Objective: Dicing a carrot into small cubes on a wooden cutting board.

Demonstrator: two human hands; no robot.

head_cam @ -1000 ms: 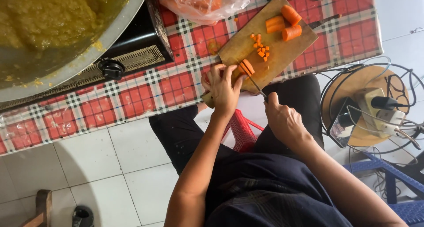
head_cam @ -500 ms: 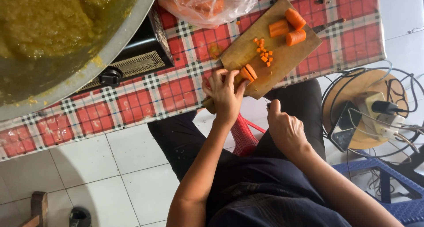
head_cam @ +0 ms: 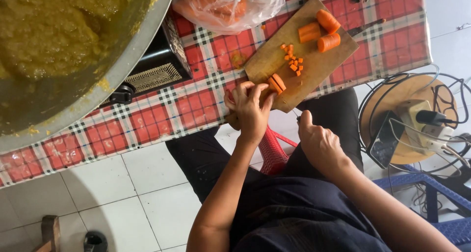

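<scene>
Head view, looking down over seated lap. Left hand (head_cam: 250, 107) at near edge of wooden cutting board (head_cam: 274, 55), fingers (head_cam: 243, 91) curled down, pinning a carrot piece (head_cam: 276, 83) at the board's near corner. Right hand (head_cam: 319, 144) off the board, below tabletop edge, over the lap, fingers clenched into a fist; thin dark handle end pokes out by the thumb, likely a knife, blade not visible, cannot tell for sure. Board lying slanted on red checked tabletop (head_cam: 162, 114), near corner overhanging the edge. Small diced carrot bits (head_cam: 293, 60) mid-board, just beyond the pinned piece. Three larger carrot chunks (head_cam: 319, 31) at far end of board, well apart from left hand. Clear plastic bag (head_cam: 228, 6) with orange contents on tabletop just beyond board. Big metal bowl (head_cam: 127, 60) of yellow-green mash at upper left, sitting over a black stove (head_cam: 157, 68). Red plastic stool (head_cam: 272, 151) between the knees. White tiled floor (head_cam: 147, 193) below. Round wooden stool (head_cam: 392, 129) to the right carrying a power strip (head_cam: 417, 119) and cables.
</scene>
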